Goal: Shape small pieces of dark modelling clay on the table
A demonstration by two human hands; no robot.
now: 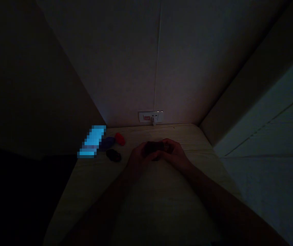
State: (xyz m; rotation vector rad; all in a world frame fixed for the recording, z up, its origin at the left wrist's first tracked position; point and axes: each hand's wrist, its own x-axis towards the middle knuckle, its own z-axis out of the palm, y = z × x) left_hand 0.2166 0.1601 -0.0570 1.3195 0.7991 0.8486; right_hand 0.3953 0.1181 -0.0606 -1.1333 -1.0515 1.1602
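Observation:
Both hands meet over the wooden tabletop, around a small dark object (154,147) whose kind I cannot make out in the dim light. My left hand (137,157) is closed on its left side. On the right side, my right hand (175,153) grips it with thumb and fingers. Left of my hands lies a black bundle (113,155), perhaps cloth. Behind it sit a blue bundle (108,142) and a red one (120,138), both small and rounded.
A bright, pixelated blue screen (92,140) rests at the table's (161,198) left edge. On the wall behind is a socket plate (150,117) with a plug in it. A pale panel (269,112) stands along the right, and the left side is very dark.

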